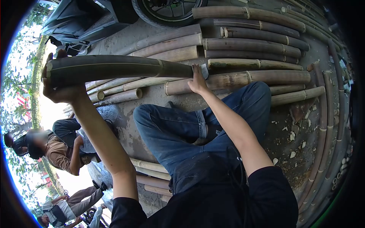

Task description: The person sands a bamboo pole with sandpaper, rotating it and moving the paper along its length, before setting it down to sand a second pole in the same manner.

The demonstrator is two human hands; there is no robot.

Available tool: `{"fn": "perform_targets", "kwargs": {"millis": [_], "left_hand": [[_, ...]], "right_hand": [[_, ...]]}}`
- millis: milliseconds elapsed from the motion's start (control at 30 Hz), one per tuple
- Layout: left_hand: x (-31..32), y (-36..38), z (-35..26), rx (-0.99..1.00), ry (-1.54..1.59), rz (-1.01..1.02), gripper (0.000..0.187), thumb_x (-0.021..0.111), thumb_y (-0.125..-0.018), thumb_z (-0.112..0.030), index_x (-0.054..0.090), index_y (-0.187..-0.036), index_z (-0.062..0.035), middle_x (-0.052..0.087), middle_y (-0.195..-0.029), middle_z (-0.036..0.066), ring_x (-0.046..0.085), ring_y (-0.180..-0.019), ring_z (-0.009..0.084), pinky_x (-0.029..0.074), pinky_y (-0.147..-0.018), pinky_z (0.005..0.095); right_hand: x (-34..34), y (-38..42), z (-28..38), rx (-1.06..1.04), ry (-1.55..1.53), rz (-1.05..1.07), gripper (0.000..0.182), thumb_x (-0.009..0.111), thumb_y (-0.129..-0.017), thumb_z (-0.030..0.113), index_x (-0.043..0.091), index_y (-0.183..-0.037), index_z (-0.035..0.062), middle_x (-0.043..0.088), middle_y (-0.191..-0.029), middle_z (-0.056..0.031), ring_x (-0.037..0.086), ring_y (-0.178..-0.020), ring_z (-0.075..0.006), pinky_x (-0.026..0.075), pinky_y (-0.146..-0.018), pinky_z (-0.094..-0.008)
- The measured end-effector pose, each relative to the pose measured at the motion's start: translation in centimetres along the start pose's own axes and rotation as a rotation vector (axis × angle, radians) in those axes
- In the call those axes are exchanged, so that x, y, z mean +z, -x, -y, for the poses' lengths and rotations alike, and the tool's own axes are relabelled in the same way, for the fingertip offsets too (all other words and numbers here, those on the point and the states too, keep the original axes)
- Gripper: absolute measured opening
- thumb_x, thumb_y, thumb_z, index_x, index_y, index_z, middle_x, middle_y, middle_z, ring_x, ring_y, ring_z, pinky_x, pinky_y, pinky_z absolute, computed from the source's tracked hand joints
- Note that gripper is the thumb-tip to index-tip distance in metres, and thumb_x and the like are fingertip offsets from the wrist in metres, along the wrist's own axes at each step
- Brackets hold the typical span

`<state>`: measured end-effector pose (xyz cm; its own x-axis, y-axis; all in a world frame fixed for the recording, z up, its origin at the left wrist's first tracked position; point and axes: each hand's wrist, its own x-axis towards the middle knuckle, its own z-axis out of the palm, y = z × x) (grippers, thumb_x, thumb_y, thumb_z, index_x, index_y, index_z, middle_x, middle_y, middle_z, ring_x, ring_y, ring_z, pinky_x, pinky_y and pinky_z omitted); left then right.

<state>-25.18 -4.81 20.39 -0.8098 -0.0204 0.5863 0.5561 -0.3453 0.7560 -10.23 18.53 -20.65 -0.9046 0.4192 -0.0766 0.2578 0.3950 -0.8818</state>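
Note:
A dark bamboo pole [110,67] spans the upper left of the head view, raised above the ground in front of my crossed legs. My left hand [62,85] is wrapped round its near, wide-looking end, fingers curled over the rim. At the pole's other end, my right hand [197,80] is closed on it, with the fingers near the tip. Beside those fingers shows a small pale flat piece [204,71]; whether I hold it cannot be made out. Just past my right hand lies a thick bamboo pole [228,81] on the ground.
More bamboo poles [253,45] lie in rows ahead, and long ones [323,114] line the right side. Pale chips [292,136] litter the ground at right. A motorcycle wheel [167,11] stands at the top. Other people [62,152] are at left.

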Motion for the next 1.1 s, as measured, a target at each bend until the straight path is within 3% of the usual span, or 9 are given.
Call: {"fn": "perform_targets", "kwargs": {"millis": [67,133,167,300,500,567,633,833,1100], "left_hand": [[-0.2,0.0,0.1,0.017,0.018,-0.004,0.069,0.046,-0.089,-0.048,0.056,-0.135,0.0023,0.066,-0.119,0.034,0.067,-0.111,0.0421,0.055,-0.097,0.0484],[-0.4,0.1,0.0,0.044,0.005,-0.007,0.069,0.047,-0.089,-0.048,0.057,-0.135,0.0027,0.066,-0.117,0.035,0.067,-0.11,0.0422,0.055,-0.096,0.0485],[-0.7,0.3,0.1,0.06,-0.009,-0.014,0.069,0.047,-0.089,-0.048,0.057,-0.134,0.0031,0.066,-0.116,0.035,0.068,-0.109,0.0423,0.055,-0.095,0.0486],[-1.6,0.1,0.2,0.052,-0.031,-0.025,0.068,0.047,-0.089,-0.047,0.057,-0.134,0.0039,0.067,-0.113,0.035,0.068,-0.106,0.0422,0.056,-0.093,0.0494],[-1.2,-0.6,0.4,0.009,0.063,0.027,0.058,0.046,-0.089,-0.04,0.062,-0.125,0.0027,0.068,-0.116,0.029,0.069,-0.105,0.0433,0.056,-0.094,0.0499],[-0.6,-1.1,0.8,0.059,0.038,0.053,0.053,0.046,-0.089,-0.037,0.064,-0.123,0.0,0.067,-0.121,0.027,0.069,-0.104,0.0449,0.056,-0.094,0.0525],[0.1,-1.3,1.0,0.062,0.079,0.07,0.047,0.047,-0.091,-0.034,0.065,-0.12,-0.0019,0.066,-0.124,0.025,0.07,-0.101,0.0458,0.057,-0.092,0.0538],[2.0,-0.8,0.8,0.107,-0.008,0.049,0.04,0.051,-0.095,-0.032,0.06,-0.12,-0.001,0.067,-0.121,0.024,0.071,-0.1,0.0446,0.059,-0.09,0.0509],[3.8,0.0,0.6,0.116,-0.012,-0.01,0.037,0.051,-0.097,-0.029,0.059,-0.117,0.0004,0.068,-0.116,0.024,0.072,-0.098,0.0427,0.06,-0.088,0.0484]], "right_hand": [[0.0,-0.2,-0.5,0.003,-0.001,-0.008,0.084,0.063,-0.08,0.009,0.025,-0.154,-0.0045,0.022,-0.16,-0.035,0.019,-0.151,-0.0495,0.021,-0.126,-0.0483],[-0.7,-0.9,-1.2,-0.03,0.042,0.001,0.076,0.061,-0.082,0.008,0.034,-0.151,-0.0039,0.034,-0.156,-0.0338,0.035,-0.145,-0.0474,0.03,-0.122,-0.0447],[-2.2,-1.0,-0.7,-0.002,-0.019,-0.024,0.057,0.058,-0.083,0.008,0.054,-0.14,-0.0007,0.057,-0.136,-0.0313,0.055,-0.128,-0.0443,0.045,-0.11,-0.0442],[-9.7,-0.6,-0.5,0.042,0.084,0.071,0.038,0.05,-0.082,0.0,0.074,-0.11,0.0051,0.072,-0.108,-0.023,0.069,-0.097,-0.0424,0.054,-0.088,-0.0468],[-12.9,3.9,2.9,0.045,0.277,-0.065,0.07,0.058,-0.077,0.001,0.05,-0.147,0.0124,0.071,-0.098,-0.0288,0.068,-0.089,-0.047,0.054,-0.081,-0.0513],[-10.6,4.5,3.6,0.064,0.356,0.116,0.096,0.062,-0.076,0.003,0.019,-0.161,0.0105,0.068,-0.091,-0.0335,0.067,-0.089,-0.0491,0.054,-0.081,-0.0526],[-8.4,3.7,4.3,0.139,0.343,0.289,0.101,0.065,-0.081,0.013,0.005,-0.162,0.0024,0.069,-0.102,-0.0341,0.069,-0.097,-0.047,0.056,-0.088,-0.0512],[-0.8,2.2,5.5,0.184,0.091,0.112,0.103,0.064,-0.081,0.01,-0.001,-0.159,-0.0064,0.065,-0.104,-0.0401,0.067,-0.098,-0.0509,0.055,-0.09,-0.0526],[-1.3,3.7,17.7,-0.374,-0.2,-0.127,0.102,0.057,-0.078,-0.001,-0.009,-0.157,-0.0074,0.062,-0.073,-0.0333,0.065,-0.071,-0.0506,0.055,-0.072,-0.0559]]}}
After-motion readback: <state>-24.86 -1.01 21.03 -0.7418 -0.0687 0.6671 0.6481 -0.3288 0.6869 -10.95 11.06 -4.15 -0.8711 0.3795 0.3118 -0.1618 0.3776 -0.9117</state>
